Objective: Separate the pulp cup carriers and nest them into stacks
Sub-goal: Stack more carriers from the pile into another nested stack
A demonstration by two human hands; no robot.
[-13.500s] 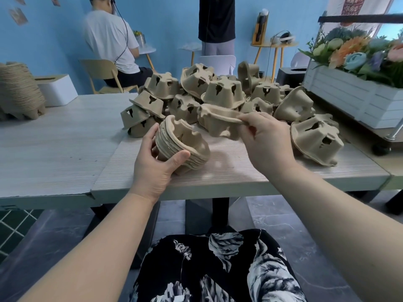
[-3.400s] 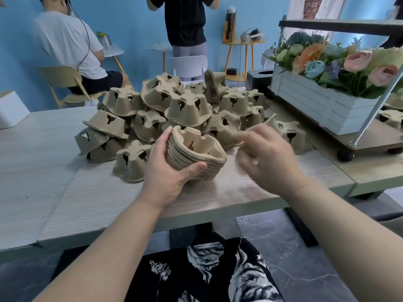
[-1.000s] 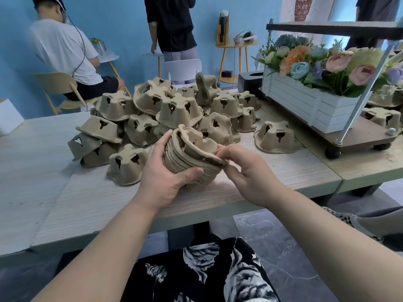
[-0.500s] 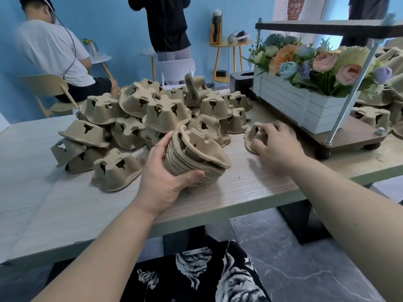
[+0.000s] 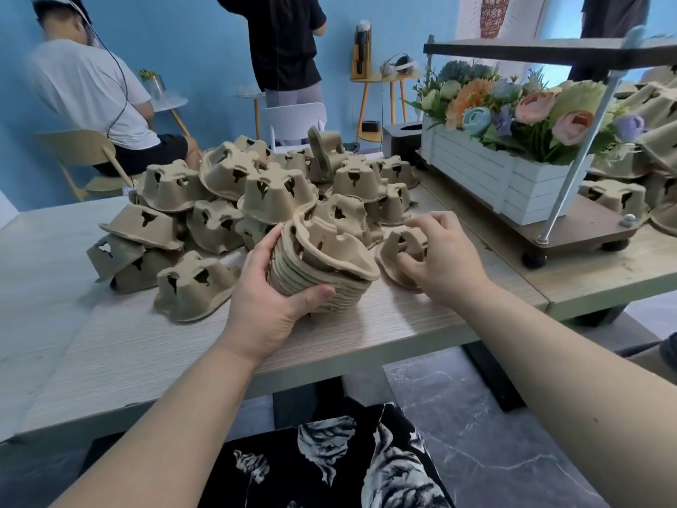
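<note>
Head view, read from left to right. On the pale wood-grain table point(image 5: 110, 346) a heap of loose pulp cup carriers point(image 5: 256, 185) lies upside down, piled several deep, with one single carrier point(image 5: 194, 286) resting apart at the heap's near edge. Just right of it, your left hand point(image 5: 267, 306) grips the nested stack point(image 5: 322, 265): thumb curled across the near side of the ribbed rims, fingers wrapped round the far side, the stack tilted with its open cups facing up and to the right, its lower edge at the tabletop. Beside the stack, your right hand point(image 5: 439, 254) takes hold of a lone carrier point(image 5: 399, 251) lying on the table; thumb and curled fingers close over its upper part, with the little finger and its neighbours only loosely bent. Stack and lone carrier lie close, whether touching cannot be told. Farther right, a white planter of artificial flowers point(image 5: 513, 177) stands on a low wheeled shelf point(image 5: 586, 229), with more carriers point(image 5: 619, 194) behind it at the frame edge.
</note>
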